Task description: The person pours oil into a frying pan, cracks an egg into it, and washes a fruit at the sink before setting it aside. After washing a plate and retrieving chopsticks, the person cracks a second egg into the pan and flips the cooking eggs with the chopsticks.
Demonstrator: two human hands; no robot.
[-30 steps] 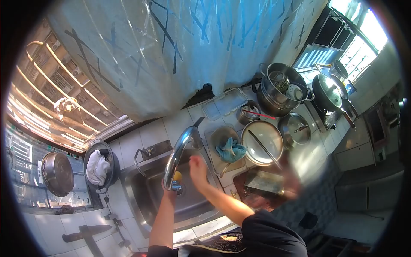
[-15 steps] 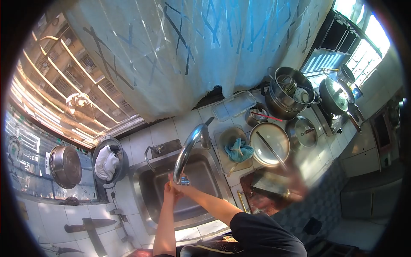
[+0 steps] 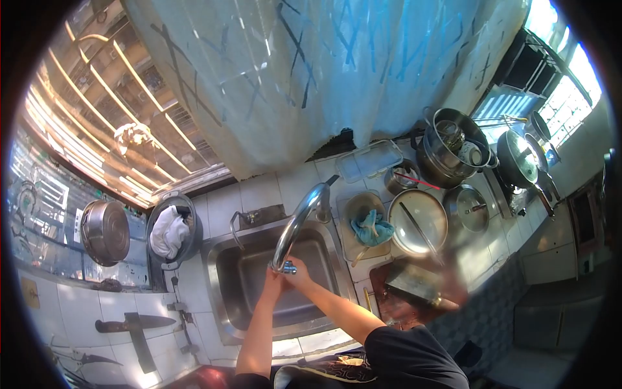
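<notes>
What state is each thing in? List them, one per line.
Left hand: raised at the spout, against right hand; grip unclear
Right hand: raised at the spout; grip unclear
Faucet: water flow unclear
Sink: no pooled water visible
Large pot: uncovered, dishes inside
White cloth: bunched up
Blue cloth: crumpled
Knife: blade bare, against the wall

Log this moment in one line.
left hand: at faucet spout | right hand: beside left hand, at spout | grip: unclear | sink: beneath both hands
</notes>
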